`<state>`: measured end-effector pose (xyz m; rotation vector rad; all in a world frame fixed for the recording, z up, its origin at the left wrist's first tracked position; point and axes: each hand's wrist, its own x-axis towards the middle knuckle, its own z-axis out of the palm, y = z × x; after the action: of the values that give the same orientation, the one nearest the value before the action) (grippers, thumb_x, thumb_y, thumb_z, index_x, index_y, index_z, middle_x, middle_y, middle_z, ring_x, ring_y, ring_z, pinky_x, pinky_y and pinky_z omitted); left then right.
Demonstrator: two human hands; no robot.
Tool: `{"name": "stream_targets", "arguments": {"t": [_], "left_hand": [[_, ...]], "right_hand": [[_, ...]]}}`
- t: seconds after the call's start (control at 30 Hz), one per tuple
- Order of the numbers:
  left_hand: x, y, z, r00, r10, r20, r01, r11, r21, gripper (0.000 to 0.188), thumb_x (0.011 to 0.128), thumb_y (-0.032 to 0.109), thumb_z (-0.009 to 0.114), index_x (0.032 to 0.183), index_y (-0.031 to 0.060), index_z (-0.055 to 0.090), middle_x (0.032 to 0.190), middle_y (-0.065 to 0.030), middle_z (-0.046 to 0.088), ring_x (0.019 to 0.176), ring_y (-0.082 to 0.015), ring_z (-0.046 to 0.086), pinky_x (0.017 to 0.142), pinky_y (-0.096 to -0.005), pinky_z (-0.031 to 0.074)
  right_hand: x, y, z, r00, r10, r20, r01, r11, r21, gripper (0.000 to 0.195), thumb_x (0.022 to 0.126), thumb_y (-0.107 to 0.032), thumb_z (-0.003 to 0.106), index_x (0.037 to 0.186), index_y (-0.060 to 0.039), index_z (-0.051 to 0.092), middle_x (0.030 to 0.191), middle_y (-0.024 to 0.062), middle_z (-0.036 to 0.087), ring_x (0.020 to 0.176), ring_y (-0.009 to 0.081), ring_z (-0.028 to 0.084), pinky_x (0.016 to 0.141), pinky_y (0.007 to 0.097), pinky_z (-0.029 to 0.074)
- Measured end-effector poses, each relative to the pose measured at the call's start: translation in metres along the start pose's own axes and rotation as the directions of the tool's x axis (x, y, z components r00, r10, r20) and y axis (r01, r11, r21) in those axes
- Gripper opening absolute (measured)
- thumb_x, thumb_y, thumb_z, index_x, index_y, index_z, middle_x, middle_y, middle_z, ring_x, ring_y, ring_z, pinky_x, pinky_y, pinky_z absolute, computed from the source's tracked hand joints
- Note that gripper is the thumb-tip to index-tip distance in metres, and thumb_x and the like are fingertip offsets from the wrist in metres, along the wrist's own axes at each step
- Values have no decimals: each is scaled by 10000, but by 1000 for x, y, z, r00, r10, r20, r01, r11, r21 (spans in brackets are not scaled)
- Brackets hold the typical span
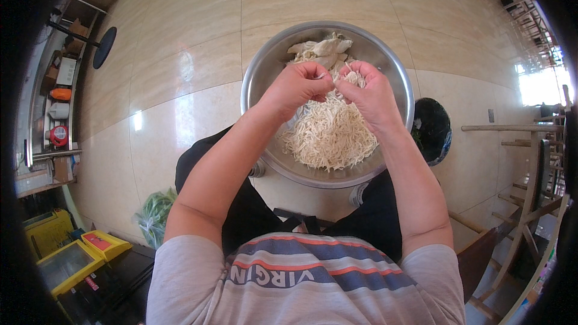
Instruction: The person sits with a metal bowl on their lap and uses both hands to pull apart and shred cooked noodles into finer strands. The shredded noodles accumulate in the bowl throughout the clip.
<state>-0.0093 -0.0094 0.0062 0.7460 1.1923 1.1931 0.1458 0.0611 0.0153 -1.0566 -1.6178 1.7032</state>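
Both of my hands are over a wide stainless steel basin (332,180) that stands on the floor between my feet. My right hand (371,92) grips a partly torn piece of pale cooked chicken (354,79) with thumb and fingers. Close beside it, my left hand (298,85) is pinched at the fingertips on a small pale shred, mostly hidden by the fingers. Below the hands lies a large heap of shredded chicken (333,137). Bigger whole chicken pieces (323,49) are piled at the basin's far side, partly behind my hands.
A black round container (431,131) with green scraps stands right of the basin. A clear plastic bag of leafy greens (156,214) lies at left. Wooden chairs (533,180) line the right, a metal shelf (31,131) the left. Yellow-framed equipment (67,264) is at lower left.
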Motion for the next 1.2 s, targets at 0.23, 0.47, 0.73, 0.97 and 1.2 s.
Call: {"name": "stream_targets", "arguments": {"t": [0.23,0.47,0.73,0.97,1.2], "left_hand": [[0,1,0,999,-51,1,51,991,-124,62,797,84,625,793,80,563,736,1,572,664,-106,561,640,-254,476],[3,0,-6,993,-28,-117,-9,953,-303,62,824,76,595,862,78,546,745,-8,584,697,-122,578,653,-285,492],[-1,0,2,1000,3,15,-3,1000,-20,109,831,103,612,890,59,532,802,-25,593,763,-134,602,700,-289,519],[0,1,5,999,15,-38,-15,1000,-8,176,783,56,662,899,53,530,812,-51,603,734,-142,608,666,-271,513],[0,1,5,999,22,-50,-20,999,39,207,765,59,687,903,49,532,807,-52,606,736,-143,607,658,-264,501]], "right_hand": [[1,3,-3,1000,-4,3,4,998,-57,216,649,-86,635,852,-25,594,773,48,603,675,93,558,586,228,449],[-2,-8,1,998,63,-18,-63,998,-31,181,683,-22,602,860,-27,567,763,26,568,627,84,524,560,218,415],[-2,-8,0,994,82,66,-92,982,162,227,732,-6,620,953,-10,567,857,43,581,721,92,535,595,226,426],[-2,-3,1,998,38,50,-46,980,192,277,714,11,649,981,18,575,867,71,608,742,117,576,641,243,480],[-2,-4,2,998,62,22,-65,978,199,283,712,26,645,988,15,585,840,61,615,718,110,578,634,227,480]]}}
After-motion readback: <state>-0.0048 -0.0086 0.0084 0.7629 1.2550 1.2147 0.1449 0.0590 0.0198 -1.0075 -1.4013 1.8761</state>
